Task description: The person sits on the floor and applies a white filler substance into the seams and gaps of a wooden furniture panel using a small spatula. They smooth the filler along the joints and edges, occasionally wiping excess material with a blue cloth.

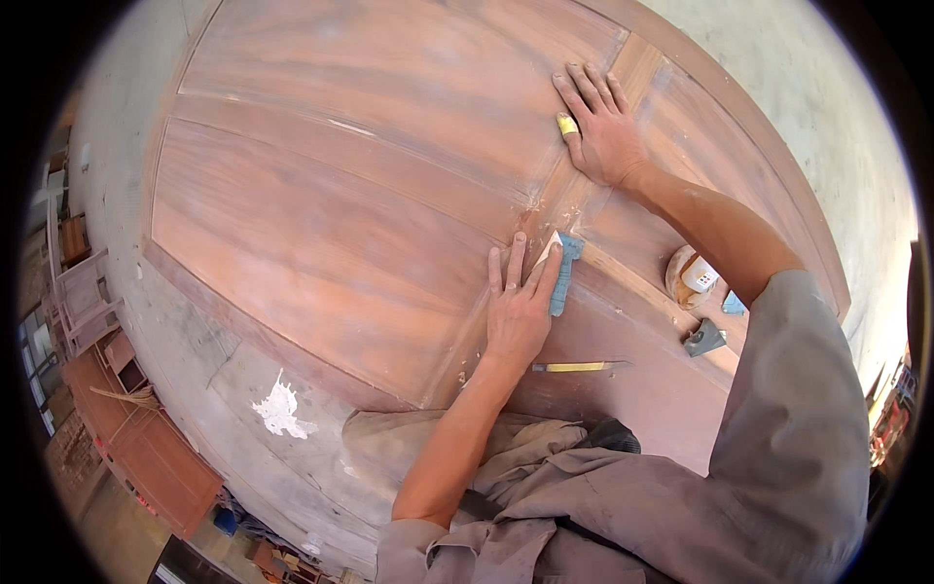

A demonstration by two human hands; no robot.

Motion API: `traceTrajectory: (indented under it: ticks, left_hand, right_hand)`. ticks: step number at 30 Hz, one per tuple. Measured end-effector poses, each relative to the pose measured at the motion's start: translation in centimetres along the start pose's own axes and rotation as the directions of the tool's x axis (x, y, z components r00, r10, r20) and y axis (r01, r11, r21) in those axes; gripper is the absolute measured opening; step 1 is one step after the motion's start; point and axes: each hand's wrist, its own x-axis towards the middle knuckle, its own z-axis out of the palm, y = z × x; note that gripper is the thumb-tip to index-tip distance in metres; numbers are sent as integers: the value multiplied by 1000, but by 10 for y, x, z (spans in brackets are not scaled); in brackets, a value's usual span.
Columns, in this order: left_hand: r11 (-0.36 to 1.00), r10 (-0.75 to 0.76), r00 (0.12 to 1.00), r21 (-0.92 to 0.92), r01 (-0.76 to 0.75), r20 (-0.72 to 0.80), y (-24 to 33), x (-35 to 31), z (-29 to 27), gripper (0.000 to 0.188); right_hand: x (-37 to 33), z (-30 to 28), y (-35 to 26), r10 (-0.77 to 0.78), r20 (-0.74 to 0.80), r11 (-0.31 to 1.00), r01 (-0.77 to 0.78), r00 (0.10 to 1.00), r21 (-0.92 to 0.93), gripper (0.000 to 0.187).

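Note:
A large reddish-brown wooden panel point(321, 243), with frame strips between its smooth fields, lies beneath both hands. My left hand point(520, 311) is on a cross strip near the panel's middle, holding a folded piece of blue sandpaper point(564, 277) at its forefinger. The sandpaper has a pale corner turned up; the left thumb is hidden. Pale dust and shavings lie around the strip just above it. Farther off, my right hand point(608, 141) rests flat on the panel with spread fingers, holding nothing. Yellow tape point(567, 124) wraps its thumb.
A slim yellow tool point(574, 367) lies near my lap. By my right arm are a round container point(684, 277) with a whitish piece in it, a dark grey piece point(703, 338) and a small blue piece point(733, 304). Wooden furniture point(146, 438) stands at the far left.

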Motion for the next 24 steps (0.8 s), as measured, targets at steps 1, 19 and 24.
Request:
traceTrajectory:
  ticks: [1,19,24]
  left_hand:
    - [999,-32,999,19,31,27,0,-15,-5,71]
    - [999,27,1000,36,-27,4,-38,6,-30,79]
    - [994,45,999,98,-44,-9,-30,15,-29,73]
  right_hand:
    - [-1,1,0,1,0,1000,-1,1000,6,60]
    - [-1,-4,1,8,10,1000,-8,1000,-4,61]
    - [-10,-1,-4,16,16,1000,-16,1000,6,62]
